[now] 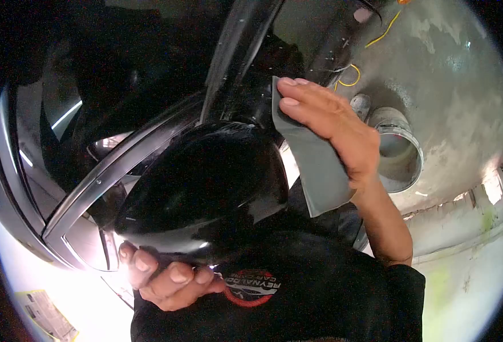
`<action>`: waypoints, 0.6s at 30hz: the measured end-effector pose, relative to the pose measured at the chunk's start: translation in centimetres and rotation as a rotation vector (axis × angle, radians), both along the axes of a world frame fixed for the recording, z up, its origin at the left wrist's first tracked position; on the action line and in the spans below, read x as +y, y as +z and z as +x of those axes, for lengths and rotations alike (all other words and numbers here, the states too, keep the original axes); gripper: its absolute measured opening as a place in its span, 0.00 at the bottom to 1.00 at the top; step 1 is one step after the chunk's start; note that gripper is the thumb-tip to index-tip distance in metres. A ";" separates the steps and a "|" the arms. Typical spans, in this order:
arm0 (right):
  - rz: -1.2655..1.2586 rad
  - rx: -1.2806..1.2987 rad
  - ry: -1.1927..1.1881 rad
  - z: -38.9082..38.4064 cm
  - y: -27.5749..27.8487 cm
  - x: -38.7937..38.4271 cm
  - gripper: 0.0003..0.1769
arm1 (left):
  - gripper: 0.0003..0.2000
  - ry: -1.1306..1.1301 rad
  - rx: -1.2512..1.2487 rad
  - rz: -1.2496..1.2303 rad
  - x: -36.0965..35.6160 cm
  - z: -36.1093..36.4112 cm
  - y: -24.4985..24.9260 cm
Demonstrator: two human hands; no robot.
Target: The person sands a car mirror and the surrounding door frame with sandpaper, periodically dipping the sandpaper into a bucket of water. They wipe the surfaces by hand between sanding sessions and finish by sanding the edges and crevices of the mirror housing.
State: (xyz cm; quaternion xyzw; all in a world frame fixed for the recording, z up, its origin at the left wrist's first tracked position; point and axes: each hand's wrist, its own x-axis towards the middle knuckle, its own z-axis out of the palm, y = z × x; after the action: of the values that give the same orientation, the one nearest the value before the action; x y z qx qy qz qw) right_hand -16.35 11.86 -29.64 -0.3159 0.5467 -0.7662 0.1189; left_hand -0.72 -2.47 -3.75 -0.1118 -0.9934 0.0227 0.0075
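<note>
A glossy black side mirror (206,176) juts from the dark car in the middle of the head view. My left hand (169,279) grips its lower edge at the bottom left, fingers curled up against the housing. At the mirror's right side, my right hand (334,125) holds a grey sheet of sandpaper (320,165), with the fingers laid along its upper part and the thumb hidden behind. The sheet hangs slightly bent, its left edge close to the mirror's right end.
The car's window trim (120,154) curves along the left. On the grey floor (451,74) at right stands a bucket (416,151) with cloudy liquid. A yellow cord (385,29) lies farther up. A printed sheet (49,316) shows at lower left.
</note>
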 end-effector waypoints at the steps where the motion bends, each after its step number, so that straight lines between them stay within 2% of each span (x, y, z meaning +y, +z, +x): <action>1: -0.038 -0.040 0.021 -0.2 -0.2 0.2 0.29 | 0.16 0.023 -0.003 0.000 0.1 0.2 0.1; 2: -0.074 -0.080 0.046 -0.3 -0.1 0.1 0.29 | 0.14 0.050 0.120 0.095 0.1 0.5 -1.1; 3: -0.060 -0.241 0.009 0.1 0.9 0.4 0.22 | 0.13 0.058 0.110 0.111 0.0 0.7 -1.1; 5: 0.031 -0.728 -0.038 0.5 2.6 0.9 0.18 | 0.11 0.070 0.088 0.153 0.0 0.7 -1.1; 7: -0.092 -0.935 -0.031 -0.2 3.4 0.9 0.16 | 0.06 0.106 0.151 0.120 0.5 -0.3 -1.8; 9: -0.048 -0.980 -0.085 -0.4 4.8 -0.1 0.21 | 0.04 0.134 0.144 0.096 0.4 -0.7 -1.7; 10: 0.029 -0.966 -0.054 -0.4 4.9 -0.4 0.22 | 0.07 0.199 0.221 0.036 1.0 -0.8 -2.3; 12: 0.178 -0.940 0.006 -0.4 4.4 -0.2 0.25 | 0.08 0.166 0.242 0.047 1.4 -1.1 -3.0; 15: 0.268 -0.975 0.077 -0.3 4.2 0.6 0.34 | 0.09 0.152 0.353 0.061 2.8 -0.9 -5.2; 16: 0.331 -0.870 0.015 -0.8 4.7 0.2 0.34 | 0.09 0.153 0.399 0.067 2.8 -1.2 -5.8; 18: 0.531 -0.740 0.122 -3.3 7.0 -1.1 0.31 | 0.10 0.161 0.436 0.080 2.5 -1.3 -5.5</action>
State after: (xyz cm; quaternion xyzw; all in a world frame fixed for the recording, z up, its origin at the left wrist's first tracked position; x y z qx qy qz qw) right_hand -19.69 10.78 -22.62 -0.0113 0.6253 -0.6526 0.4278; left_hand -2.04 0.02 -9.25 -0.0243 -0.9741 0.0075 0.2246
